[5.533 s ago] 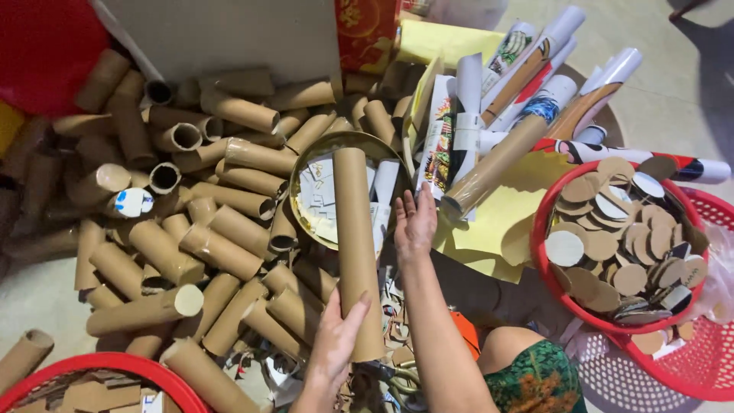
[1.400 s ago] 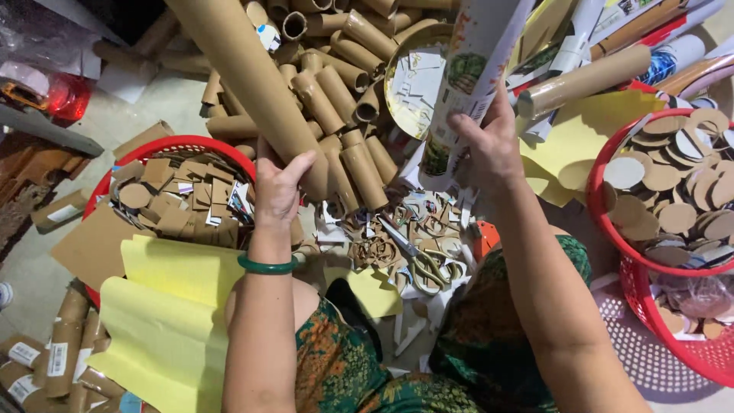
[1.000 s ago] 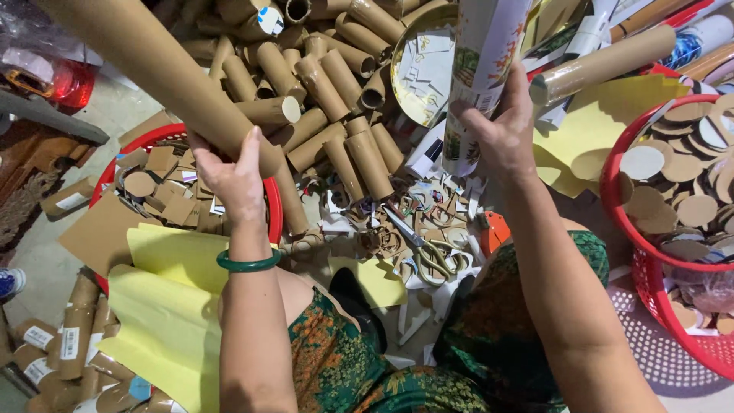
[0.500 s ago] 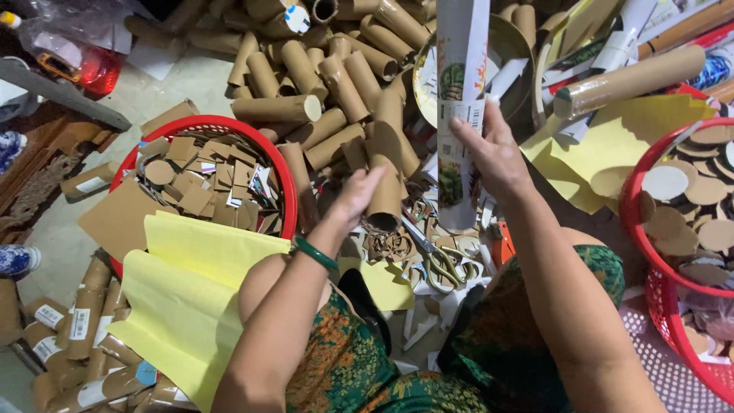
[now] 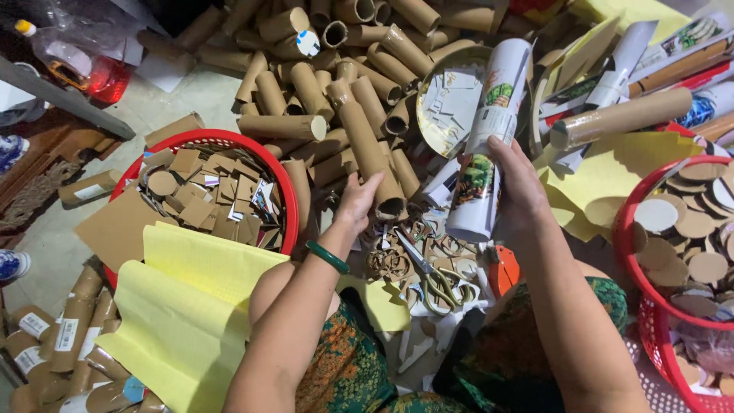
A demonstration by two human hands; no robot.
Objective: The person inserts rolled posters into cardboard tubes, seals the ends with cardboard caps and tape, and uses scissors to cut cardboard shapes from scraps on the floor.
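The person's right hand (image 5: 514, 187) is closed around a white printed tube (image 5: 489, 141), fingers wrapped about its lower half, so that the tube stands nearly upright, tilted a little to the right, over the middle of the scene. The tube's far end rises in front of a round metal tray (image 5: 445, 86) that holds pale paper scraps.

The left hand (image 5: 355, 205), with a green bangle (image 5: 328, 256) on its wrist, is half open. Its fingers reach up against the near end of a long brown cardboard tube (image 5: 368, 149) that lies on the heap of similar brown tubes (image 5: 321, 73) spread across the far part of the floor. Whether the fingers actually grasp this tube or only touch it cannot be told.

Just near of the hands lie a pair of scissors (image 5: 430, 275) among curled cardboard rings (image 5: 388, 261). To the left stands a red basket (image 5: 222, 139) filled with flat cardboard pieces, and yellow paper sheets (image 5: 180, 321) overlap its near rim. At the right edge another red basket (image 5: 634, 252) holds round cardboard discs (image 5: 692, 226). More rolled tubes, one brown and several white or printed, lie at the far right over further yellow sheets.
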